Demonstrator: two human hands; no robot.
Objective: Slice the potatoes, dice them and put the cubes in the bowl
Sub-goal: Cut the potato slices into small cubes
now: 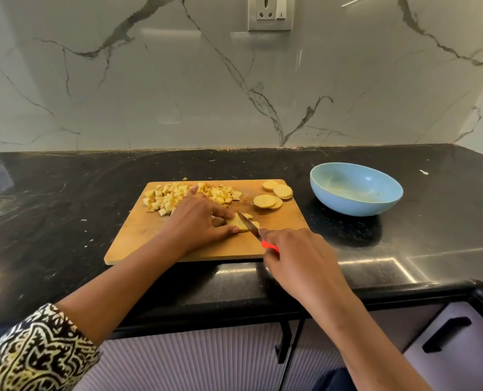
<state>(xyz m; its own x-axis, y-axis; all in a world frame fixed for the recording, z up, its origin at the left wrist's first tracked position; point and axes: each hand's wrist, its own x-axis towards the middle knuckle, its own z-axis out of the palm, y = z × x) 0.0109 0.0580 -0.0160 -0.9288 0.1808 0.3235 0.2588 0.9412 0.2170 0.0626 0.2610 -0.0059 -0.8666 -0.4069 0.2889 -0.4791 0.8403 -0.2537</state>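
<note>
Right hand (296, 258): fingers wrapped round the red handle of a small steel-bladed knife (248, 225), blade angled away from the person, edge down on a pale yellow stack of potato slices (243, 227) at the board's middle. How deep the blade sits in the stack: cannot tell.

Left hand (198, 218): fingers curled, thumb and fingertips pinching the same stack just left of the blade and holding it flat on the board. Patterned black-and-cream sleeve (31, 354) on that arm.

Rectangular wooden cutting board (150, 238): lies near the front edge of the black stone countertop (65, 193). A heap of small yellow potato cubes (172, 197) sits at its far left, partly behind the left hand. Round uncut potato slices (274, 194) overlap in a loose group at the far right corner.

Light blue round bowl (356, 207): on the counter just right of the board, apart from it. No cubes visible inside, only a faint smear.

Step, as I read it: dicing, mid-cut on the held stack. Slicing looks done and no whole potato is in view. Transfer to the bowl is not yet started.

Next move likely calls for pressing the blade straight down, with the left fingertips tucked back since they sit close to the edge. Then cross-cut the strips, feed in the remaining rounds, and carry the heap to the bowl.
</note>
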